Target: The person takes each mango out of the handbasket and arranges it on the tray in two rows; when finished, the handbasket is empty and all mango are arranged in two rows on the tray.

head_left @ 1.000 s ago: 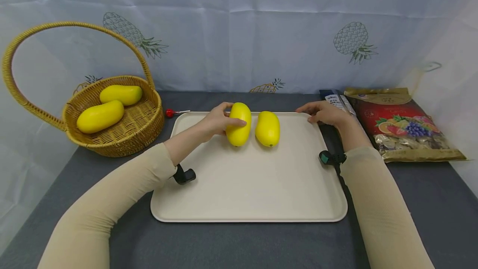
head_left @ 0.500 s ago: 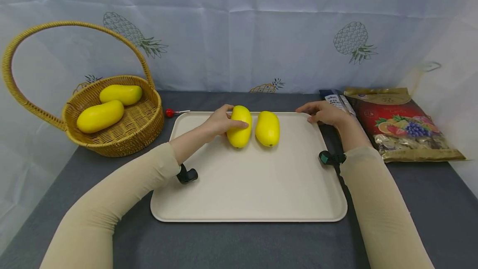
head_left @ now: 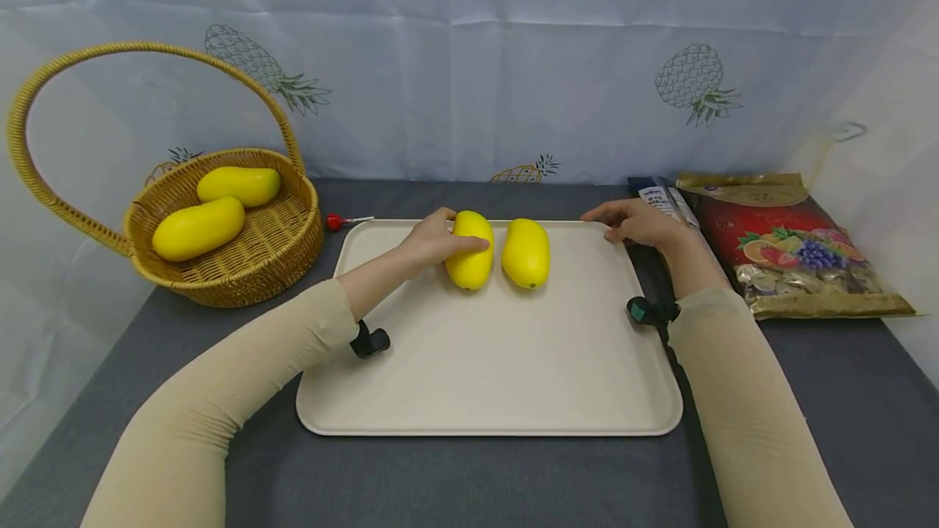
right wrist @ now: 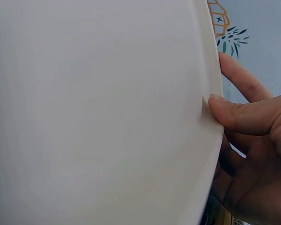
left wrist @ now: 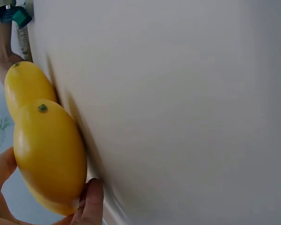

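Note:
My left hand (head_left: 436,239) holds an oblong yellow papaya (head_left: 471,253), thumb on the near side and fingers around the far side. In the left wrist view that papaya (left wrist: 49,150) stands lengthwise, a small green stem spot on its end. Just right of it a second papaya (head_left: 526,254) lies on the cream tray (head_left: 499,365). At the tray's far right corner, my right hand (head_left: 641,222) grips the rim. The right wrist view shows its thumb on top of the tray edge (right wrist: 215,84) and the other fingers outside it.
A wicker basket (head_left: 293,247) with a tall handle stands at the left, two papayas (head_left: 198,229) inside. A red-tipped stick (head_left: 335,222) lies between basket and tray. On the right are a red and gold food bag (head_left: 792,243) and a dark packet (head_left: 660,195). A pineapple-print cloth hangs behind.
My left hand and its papaya have shifted slightly down toward the tray's middle, a few pixels in the head view. The right hand stays at the tray's corner.

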Tool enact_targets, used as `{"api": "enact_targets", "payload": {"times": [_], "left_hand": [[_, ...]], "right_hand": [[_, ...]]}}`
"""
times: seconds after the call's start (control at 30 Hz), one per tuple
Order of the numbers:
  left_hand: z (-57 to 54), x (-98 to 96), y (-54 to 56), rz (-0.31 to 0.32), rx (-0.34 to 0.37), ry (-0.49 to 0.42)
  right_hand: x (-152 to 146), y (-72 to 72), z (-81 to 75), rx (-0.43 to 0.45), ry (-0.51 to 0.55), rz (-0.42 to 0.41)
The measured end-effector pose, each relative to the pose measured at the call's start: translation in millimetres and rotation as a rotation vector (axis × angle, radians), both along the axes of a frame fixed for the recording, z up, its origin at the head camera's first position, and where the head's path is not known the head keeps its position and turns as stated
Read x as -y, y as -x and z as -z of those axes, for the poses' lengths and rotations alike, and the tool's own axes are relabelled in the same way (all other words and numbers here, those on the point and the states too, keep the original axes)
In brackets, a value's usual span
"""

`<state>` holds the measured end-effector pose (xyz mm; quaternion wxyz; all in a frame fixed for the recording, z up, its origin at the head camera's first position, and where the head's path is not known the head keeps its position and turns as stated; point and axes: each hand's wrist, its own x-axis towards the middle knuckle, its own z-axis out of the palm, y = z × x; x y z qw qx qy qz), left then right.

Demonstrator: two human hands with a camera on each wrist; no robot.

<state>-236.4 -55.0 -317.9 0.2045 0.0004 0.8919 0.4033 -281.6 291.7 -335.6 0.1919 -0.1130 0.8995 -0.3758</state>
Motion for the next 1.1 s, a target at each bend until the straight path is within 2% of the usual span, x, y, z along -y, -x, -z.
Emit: {"api": "enact_targets", "payload": {"times": [0.93, 1.1], "left_hand": [[1.1, 6.0, -0.2, 0.009, 0.041, 0.027], [-1.8, 8.9, -0.7, 0.012, 0.046, 0.034]], "right_hand": [[2.1, -1.4, 1.4, -0.032, -0.023, 0.012], [2.3, -1.0, 1.4, -0.031, -0.021, 0.013]]}}
